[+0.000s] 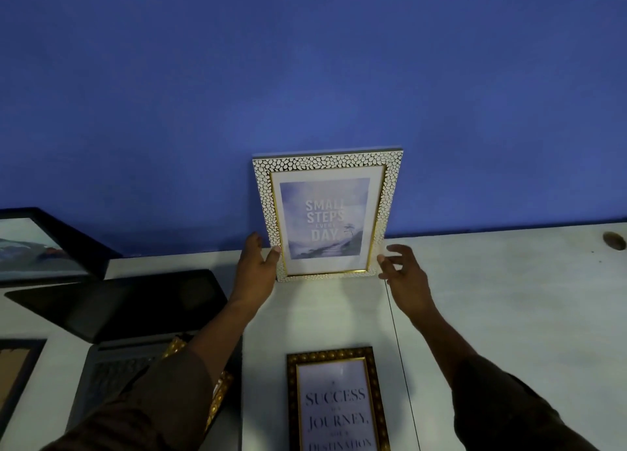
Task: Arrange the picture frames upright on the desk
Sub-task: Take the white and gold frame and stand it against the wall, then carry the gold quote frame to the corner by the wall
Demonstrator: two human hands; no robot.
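A white pebble-patterned frame (pixel 325 168) with gold inner trim and a "Small steps every day" print stands upright on the white desk (pixel 509 297), leaning against the blue wall. My left hand (pixel 258 264) grips its lower left edge, thumb on the front. At the lower right corner my right hand (pixel 403 274) hovers with spread fingers, barely touching or just off the frame. A dark gold-beaded frame (pixel 336 399) reading "Success is a journey" lies flat near the desk's front. A black frame (pixel 44 243) stands tilted at far left.
A closed black laptop or tablet (pixel 135 301) lies left of my left arm, with a keyboard (pixel 115 369) in front of it. A gold ornate frame (pixel 217 393) peeks from under my left sleeve. Another frame corner (pixel 17 372) shows at lower left. A small dark object (pixel 614 240) lies far right.
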